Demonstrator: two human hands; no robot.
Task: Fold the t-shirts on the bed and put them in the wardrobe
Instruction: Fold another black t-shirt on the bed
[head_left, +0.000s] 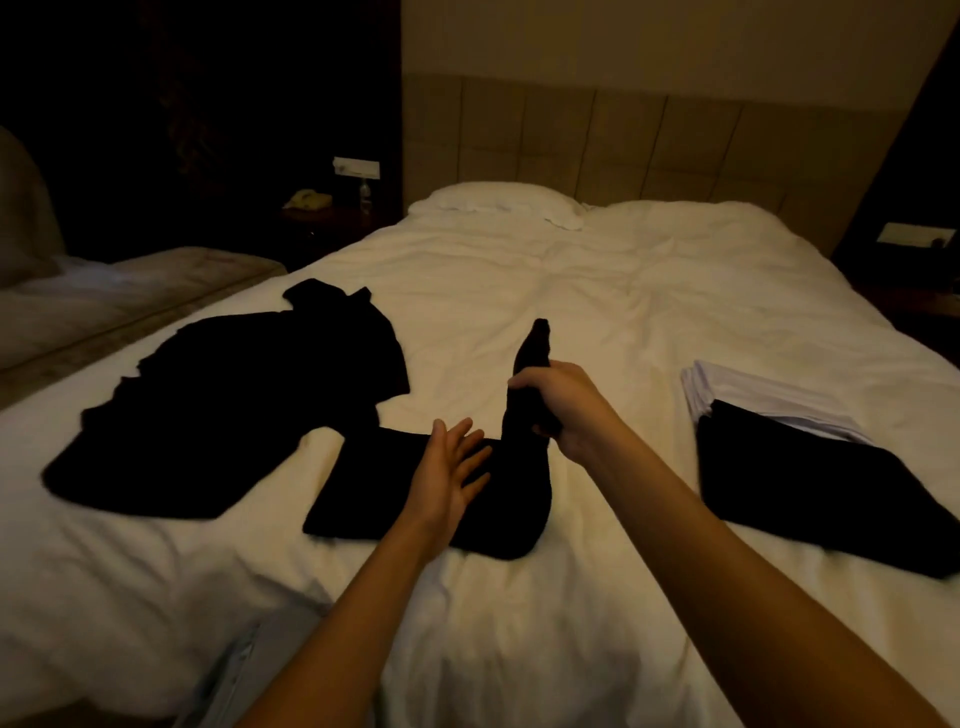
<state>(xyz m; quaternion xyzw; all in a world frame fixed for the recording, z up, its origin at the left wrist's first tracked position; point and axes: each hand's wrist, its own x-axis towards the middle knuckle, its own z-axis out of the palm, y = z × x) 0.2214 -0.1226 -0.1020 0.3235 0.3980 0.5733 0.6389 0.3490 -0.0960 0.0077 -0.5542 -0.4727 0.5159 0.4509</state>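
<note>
Far to the left of both hands, a black t-shirt (228, 400) lies spread out and rumpled on the white bed (597, 291). Just beside it, a second black t-shirt (395, 488), partly folded, lies across the bed under the hands. The left hand (447, 467) hovers over this shirt with its fingers (467, 441) straight and spread, gripping nothing; whether they touch the cloth cannot be told. Right next to it, the right hand (561, 405) has its fingers curled round one end of the same shirt and holds that end lifted upright above the bed. Well to the right of the right hand sits a folded black garment (810, 493), lying partly over a folded white garment (753, 395). Beyond the fingers, a white pillow (498, 202) rests against the padded headboard (649, 135).
</note>
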